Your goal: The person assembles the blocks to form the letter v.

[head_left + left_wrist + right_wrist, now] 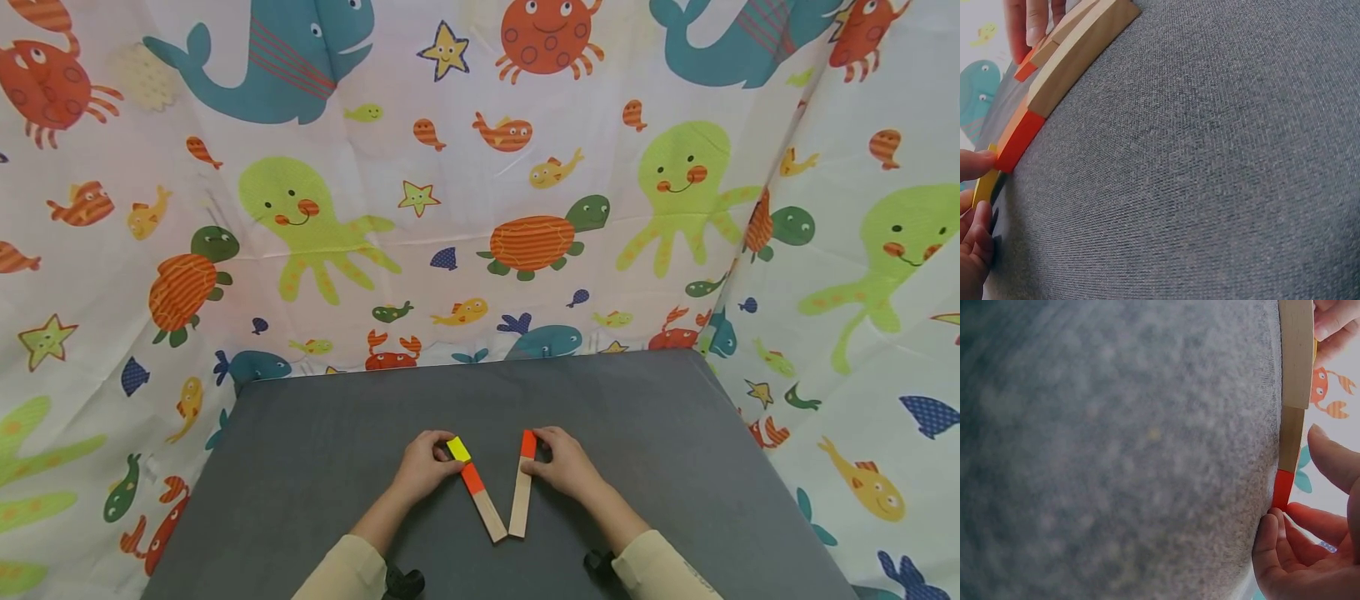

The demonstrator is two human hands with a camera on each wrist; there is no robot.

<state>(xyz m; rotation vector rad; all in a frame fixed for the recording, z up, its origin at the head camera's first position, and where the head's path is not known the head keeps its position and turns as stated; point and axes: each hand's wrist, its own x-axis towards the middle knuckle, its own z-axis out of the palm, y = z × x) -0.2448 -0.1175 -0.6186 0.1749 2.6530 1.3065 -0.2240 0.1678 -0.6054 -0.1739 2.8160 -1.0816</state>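
Two flat wooden sticks lie in a V on the grey table (315,450), their near ends almost touching. The left stick (486,504) has a yellow tip (985,184) followed by an orange band (1019,134). My left hand (447,460) pinches that yellow tip with curled fingers (972,165). The right stick (519,504) has an orange-red tip (1281,490). My right hand (537,460) holds it there, its fingers (1269,534) against the tip. Both sticks lie flat on the cloth.
A sea-animal patterned curtain (480,167) hangs close behind the table and along both sides. The table's far edge (465,367) runs well beyond the sticks. Grey cloth stretches to either side of my hands.
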